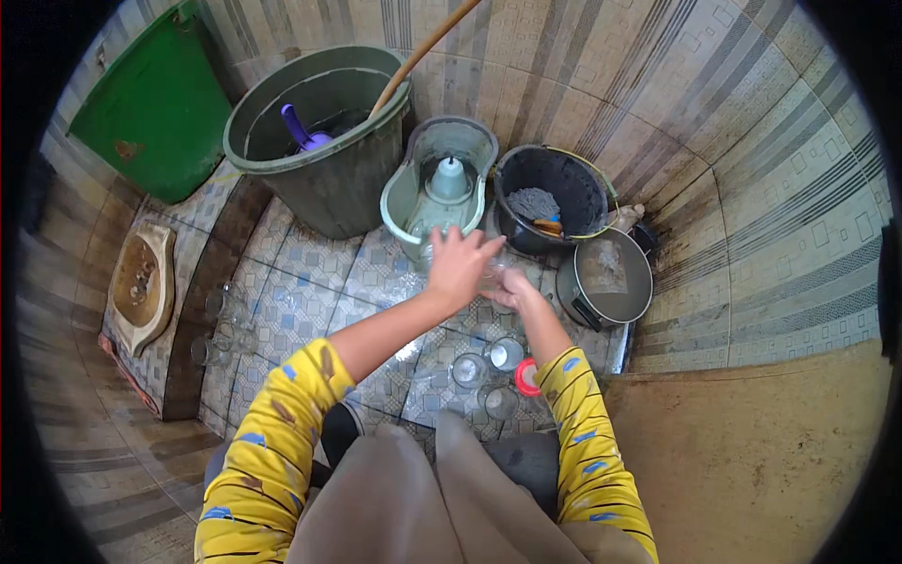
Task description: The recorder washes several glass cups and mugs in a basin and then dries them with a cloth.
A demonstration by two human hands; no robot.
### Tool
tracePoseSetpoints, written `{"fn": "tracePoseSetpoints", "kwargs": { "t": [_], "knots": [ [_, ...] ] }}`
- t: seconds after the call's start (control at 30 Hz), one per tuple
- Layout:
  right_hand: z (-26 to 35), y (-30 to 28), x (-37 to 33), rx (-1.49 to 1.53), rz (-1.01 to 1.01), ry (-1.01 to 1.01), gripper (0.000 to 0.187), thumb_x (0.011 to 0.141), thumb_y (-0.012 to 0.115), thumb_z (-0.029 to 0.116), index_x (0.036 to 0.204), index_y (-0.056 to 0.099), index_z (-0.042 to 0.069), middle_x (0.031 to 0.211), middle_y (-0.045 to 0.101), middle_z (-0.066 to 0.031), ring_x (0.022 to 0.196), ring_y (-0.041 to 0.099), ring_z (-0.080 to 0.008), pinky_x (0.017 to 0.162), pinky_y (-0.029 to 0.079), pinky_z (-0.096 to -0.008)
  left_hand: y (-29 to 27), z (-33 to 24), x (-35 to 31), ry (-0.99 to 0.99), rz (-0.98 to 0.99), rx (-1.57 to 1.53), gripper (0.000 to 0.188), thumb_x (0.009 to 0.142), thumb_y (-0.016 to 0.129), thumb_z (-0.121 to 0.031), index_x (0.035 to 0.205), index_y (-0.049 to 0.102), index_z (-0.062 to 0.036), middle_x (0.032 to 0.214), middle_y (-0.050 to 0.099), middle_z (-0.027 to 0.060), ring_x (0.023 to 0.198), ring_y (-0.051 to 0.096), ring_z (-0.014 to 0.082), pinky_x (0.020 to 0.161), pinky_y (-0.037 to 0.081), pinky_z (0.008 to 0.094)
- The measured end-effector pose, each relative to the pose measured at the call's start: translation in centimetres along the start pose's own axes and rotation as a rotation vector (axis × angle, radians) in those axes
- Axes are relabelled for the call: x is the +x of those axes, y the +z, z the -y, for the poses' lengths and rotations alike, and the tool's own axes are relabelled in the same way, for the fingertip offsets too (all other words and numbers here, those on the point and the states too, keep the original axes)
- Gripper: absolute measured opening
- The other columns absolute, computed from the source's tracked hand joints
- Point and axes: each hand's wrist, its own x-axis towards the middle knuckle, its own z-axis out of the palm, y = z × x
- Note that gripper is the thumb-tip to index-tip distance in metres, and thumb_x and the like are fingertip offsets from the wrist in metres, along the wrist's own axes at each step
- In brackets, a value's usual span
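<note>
Out over the tiled floor, my left hand (457, 267) curves palm-down over a clear drinking glass (490, 274), its fingers partly spread. Below and to the right, my right hand (513, 289) grips the same glass from the side. Much of it is hidden by my fingers, and its see-through wall is hard to make out. Just beyond the hands stands a pale green, waisted tub (395, 209) with a light blue-green cone-shaped piece (450, 179) inside. Nearer me, several clear glasses (468, 370) and a red-rimmed container (528, 376) stand on the floor by my right forearm.
A large grey-green bucket (310, 193) holds a purple-handled dipper (305, 132) and a wooden stick. Right of the tub are a black bucket (521, 235) and a metal pot (571, 291). More glasses (225, 329) sit by the left ledge, below a wooden bowl (162, 282).
</note>
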Motion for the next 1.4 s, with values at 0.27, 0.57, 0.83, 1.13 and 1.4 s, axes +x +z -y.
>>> {"fn": "tracePoseSetpoints", "kwargs": {
  "t": [0.27, 0.57, 0.83, 1.13, 1.4],
  "knots": [
    [0.1, -1.6, 0.1, -0.005, -0.299, -0.241, 0.022, 0.087, 0.033, 0.015, 0.089, 0.051, 0.003, 0.081, 0.058, -0.0117, 0.064, 0.056, -0.0191, 0.048, 0.044, -0.0277, 1.0, -1.2, 0.6, 0.283, -0.071, 0.175, 0.055, 0.063, 0.061, -0.012, 0.115, 0.046, -0.0238, 0.099, 0.049, 0.0022, 0.096, 0.044, 0.0254, 0.092, 0.024, 0.0501],
    [5.9, 6.6, -2.2, -1.518, -0.462, -0.768, 0.037, 0.063, 0.061, 0.038, 0.064, 0.047, 0.004, 0.059, 0.054, -0.0174, 0.062, 0.053, -0.0362, 0.058, 0.041, -0.0413, -6.6, 14.2, -10.8, -0.230, -0.089, -0.375, 0.074, 0.041, 0.074, -0.020, 0.109, 0.046, -0.0091, 0.104, 0.051, 0.0090, 0.100, 0.048, 0.0247, 0.095, 0.027, 0.0418],
    [9.0, 30.2, -0.6, -1.794, -0.286, -1.119, 0.020, 0.070, 0.052, 0.022, 0.082, 0.052, 0.006, 0.076, 0.060, -0.0159, 0.071, 0.058, -0.0332, 0.063, 0.044, -0.0434, -2.2, 22.5, -35.1, -1.234, -0.861, -0.543, 0.080, 0.050, 0.078, -0.010, 0.117, 0.035, -0.0007, 0.113, 0.045, 0.0128, 0.103, 0.046, 0.0227, 0.088, 0.038, 0.0324],
    [5.8, 41.8, 19.8, -1.526, 0.190, 0.220, 0.069, 0.077, 0.031, 0.062, 0.124, 0.031, 0.012, 0.099, 0.052, -0.0240, 0.074, 0.058, -0.0335, 0.069, 0.046, -0.0491, 2.7, 28.7, -42.5, -1.527, -1.077, -0.132, 0.077, 0.054, 0.077, -0.012, 0.118, 0.035, -0.0001, 0.112, 0.046, 0.0137, 0.103, 0.044, 0.0246, 0.089, 0.034, 0.0341],
    [6.3, 41.4, 19.8, -2.034, 0.410, 0.207, 0.020, 0.065, 0.048, 0.000, 0.083, 0.053, 0.008, 0.069, 0.058, -0.0101, 0.046, 0.054, -0.0181, 0.040, 0.043, -0.0336, 4.3, 31.3, -41.6, -1.633, -1.032, 0.054, 0.077, 0.055, 0.078, -0.022, 0.115, 0.037, 0.0039, 0.110, 0.045, 0.0189, 0.103, 0.044, 0.0297, 0.090, 0.032, 0.0359]
  ]
}}
